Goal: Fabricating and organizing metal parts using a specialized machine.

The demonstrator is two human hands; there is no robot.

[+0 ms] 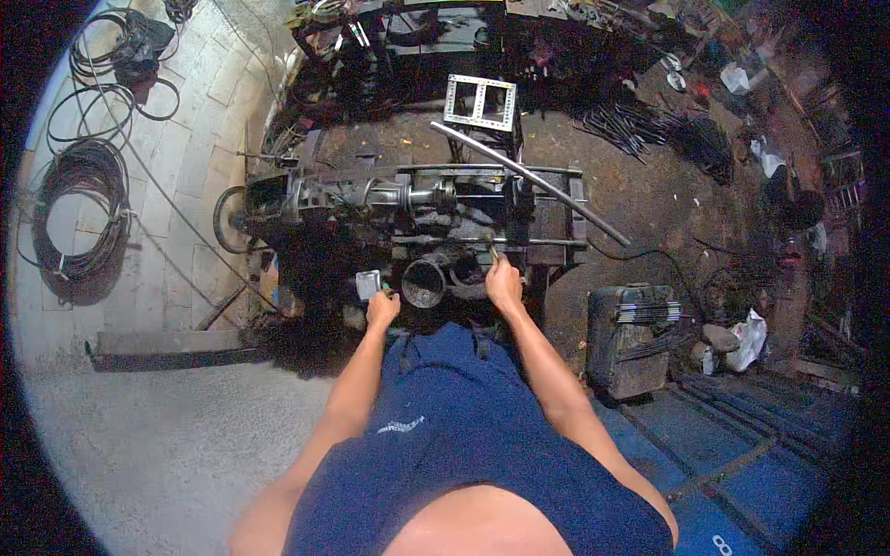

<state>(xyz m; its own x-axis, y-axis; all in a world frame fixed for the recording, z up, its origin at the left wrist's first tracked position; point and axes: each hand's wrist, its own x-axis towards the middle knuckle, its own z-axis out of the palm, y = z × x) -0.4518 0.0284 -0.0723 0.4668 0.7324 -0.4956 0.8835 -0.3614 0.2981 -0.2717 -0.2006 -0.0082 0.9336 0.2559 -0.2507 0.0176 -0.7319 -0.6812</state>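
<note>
My left hand (382, 308) is closed around a small tool with a pale, flat, square end (369, 284); its exact kind is unclear. To the right, my right hand (503, 283) grips a slim tan-handled tool (495, 253), its tip pointing at the dark machine and hard to make out. Both hands are at the near side of this greasy machine (380, 196), which has long rails and a shaft. Between the hands sits a round metal cup-like part (426, 281). A long pale metal pipe (533, 181) lies slantwise over the machine's right end.
Coiled cable (82, 208) hangs or lies at the left by pale tiles. Behind the machine is a white perforated frame (480, 102). A dark bundle of rods (630, 130) lies on the floor far right. A dark canister (630, 347) stands at the right, beside white crumpled material (747, 341).
</note>
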